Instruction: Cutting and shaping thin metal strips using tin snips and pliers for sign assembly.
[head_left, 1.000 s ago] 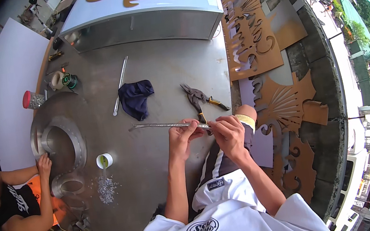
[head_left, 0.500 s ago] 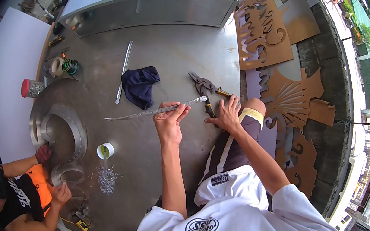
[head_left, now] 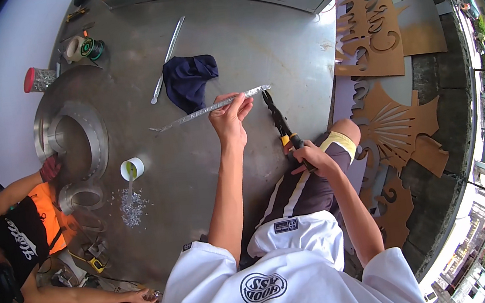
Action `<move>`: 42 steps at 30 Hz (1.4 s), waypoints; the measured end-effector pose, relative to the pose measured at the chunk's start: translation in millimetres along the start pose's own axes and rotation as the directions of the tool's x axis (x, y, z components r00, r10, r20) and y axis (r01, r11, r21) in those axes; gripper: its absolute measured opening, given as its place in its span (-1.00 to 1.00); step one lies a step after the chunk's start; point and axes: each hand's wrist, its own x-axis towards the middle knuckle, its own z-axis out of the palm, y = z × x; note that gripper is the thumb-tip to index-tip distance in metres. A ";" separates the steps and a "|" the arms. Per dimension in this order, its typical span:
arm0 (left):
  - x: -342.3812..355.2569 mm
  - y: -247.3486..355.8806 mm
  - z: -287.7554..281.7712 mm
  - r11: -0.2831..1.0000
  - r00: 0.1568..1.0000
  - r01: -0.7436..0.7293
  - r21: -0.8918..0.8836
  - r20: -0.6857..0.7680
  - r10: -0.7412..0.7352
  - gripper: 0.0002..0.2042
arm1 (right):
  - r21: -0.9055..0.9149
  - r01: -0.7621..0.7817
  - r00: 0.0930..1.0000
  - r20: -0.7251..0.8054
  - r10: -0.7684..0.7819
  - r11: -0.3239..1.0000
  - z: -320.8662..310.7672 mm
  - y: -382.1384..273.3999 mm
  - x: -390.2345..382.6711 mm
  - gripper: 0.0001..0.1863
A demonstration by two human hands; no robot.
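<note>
In my left hand [head_left: 229, 121] is a narrow, shiny metal strip [head_left: 189, 117], pinched between thumb and fingers and held slanting above the table. Its far left tip is bent. My right hand [head_left: 313, 159] is closed round the handles of dark tin snips [head_left: 276, 114] with yellow on the grips. The snips' jaws point away from me and meet the strip's right end; I cannot tell whether they have closed on it. Just beyond my left hand lies a crumpled navy cloth [head_left: 187, 82], partly over a second metal strip [head_left: 168, 54].
Left of me, a white cup [head_left: 138, 166] lies beside scattered metal bits [head_left: 133, 207]. Curved metal pieces [head_left: 97, 140] rest near a co-worker [head_left: 25, 226]. A red-lidded jar [head_left: 39, 79] and wire spool [head_left: 92, 48] stand farther off. Cut-out brown panels [head_left: 395, 122] lie at the right.
My right hand has picked the tin snips up off the table and brought their jaws to the strip's end. The co-worker's nearer hand has left the curved metal and reached toward the tools.
</note>
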 end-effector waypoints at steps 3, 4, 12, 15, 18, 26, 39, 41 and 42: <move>13.9 -24.2 -4.2 0.998 0.997 -0.026 0.063 -0.069 0.031 -0.90 | -0.106 0.024 0.999 -0.042 -0.028 0.994 13.5 3.9 -1.0 -0.62; 18.9 -30.6 -6.3 0.997 0.995 -0.007 0.071 -0.094 0.014 -0.90 | -0.104 0.019 0.998 -0.054 -0.025 0.994 17.4 3.1 -2.0 -0.62; 41.6 -62.3 -15.6 0.960 0.986 -0.129 0.250 -0.073 0.151 -0.91 | -0.244 0.077 0.985 -0.132 -0.112 0.967 25.2 20.8 9.3 -0.65; 43.1 -69.7 -13.8 0.947 0.989 -0.129 0.295 -0.036 0.146 -0.90 | -0.326 0.102 0.974 -0.160 -0.161 0.940 25.7 26.2 11.1 -0.65; 45.1 -74.6 -13.9 0.968 0.993 -0.103 0.227 -0.028 0.112 -0.90 | -0.389 0.092 0.978 -0.137 -0.157 0.917 25.9 30.1 14.2 -0.65; 40.6 -78.1 -16.4 0.984 1.000 0.011 0.179 0.016 -0.014 -0.88 | -0.423 0.117 0.961 -0.181 -0.210 0.899 34.4 19.6 7.2 -0.67; 43.4 -74.7 -29.3 0.990 0.999 0.040 0.135 0.002 -0.040 -0.90 | -0.604 0.045 0.866 -0.373 -0.332 0.795 61.9 37.6 19.0 -0.27; 43.9 -73.9 -33.3 0.993 0.999 0.053 0.103 -0.008 -0.053 -0.91 | -0.677 0.022 0.858 -0.365 -0.362 0.736 62.1 40.9 23.7 -0.29; 43.8 -73.8 -35.0 0.993 0.999 0.054 0.102 -0.007 -0.054 -0.91 | -0.677 0.021 0.857 -0.367 -0.362 0.736 59.9 42.4 26.4 -0.29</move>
